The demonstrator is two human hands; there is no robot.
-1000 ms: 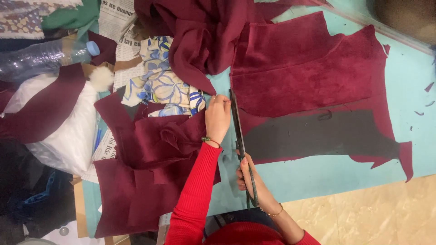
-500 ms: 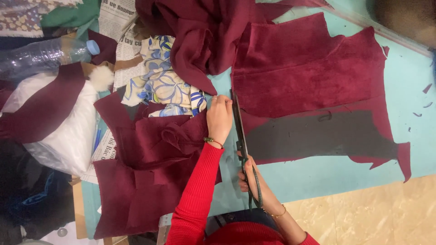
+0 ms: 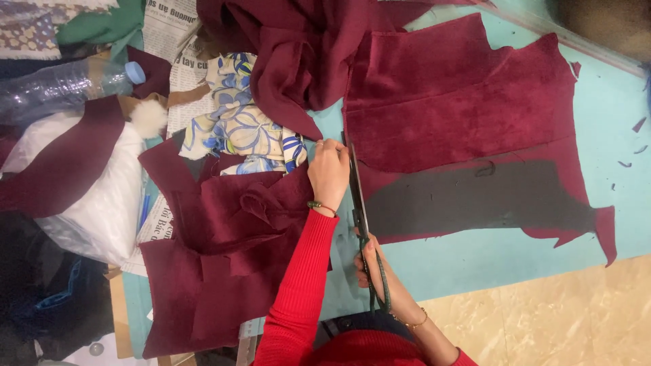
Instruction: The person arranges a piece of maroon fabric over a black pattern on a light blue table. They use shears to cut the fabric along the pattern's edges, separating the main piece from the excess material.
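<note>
A person in a red sleeve cuts maroon velvet fabric (image 3: 461, 115) spread on a turquoise table (image 3: 610, 102). The right hand (image 3: 369, 261) — fingers closed through the handles — grips long scissors (image 3: 358, 203) whose blades point toward 12 o'clock along the fabric's edge. The left hand (image 3: 329, 169) presses flat, fingers together, on cut maroon pieces (image 3: 224, 257) at 9 o'clock of the blades. A dark grey pattern piece (image 3: 468, 200) lies at 3 o'clock — a plastic bottle (image 3: 61, 85) rests far at 10 o'clock.
</note>
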